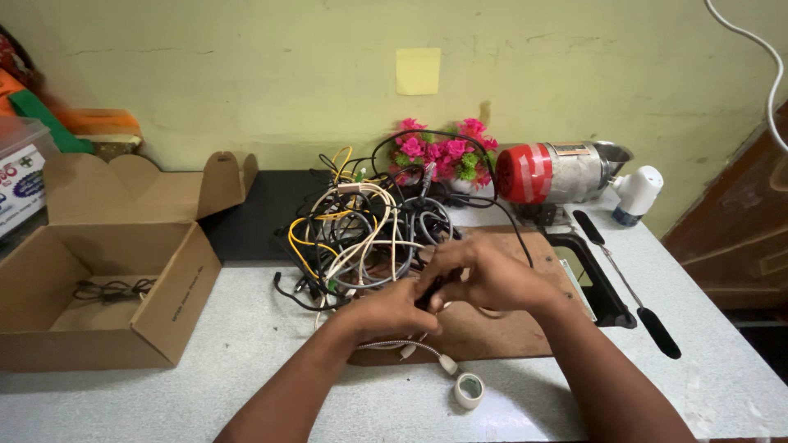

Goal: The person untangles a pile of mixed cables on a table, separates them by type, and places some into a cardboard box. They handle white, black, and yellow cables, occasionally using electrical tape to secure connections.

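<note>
Black cable (432,289) between both hands' fingers (460,261)

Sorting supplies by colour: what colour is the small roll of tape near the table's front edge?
White, the tape roll on the table, seen in the head view.

Pale green wall (246,74) (cracked), speckled table (706,328)

Both hands meet over the desk (246,328); the left hand (392,310) and right hand (484,275) pinch a black cable (428,292) beside the tangled cable heap (369,230); an open cardboard box (107,287) sits left, tape roll (469,390) nearby.
</note>
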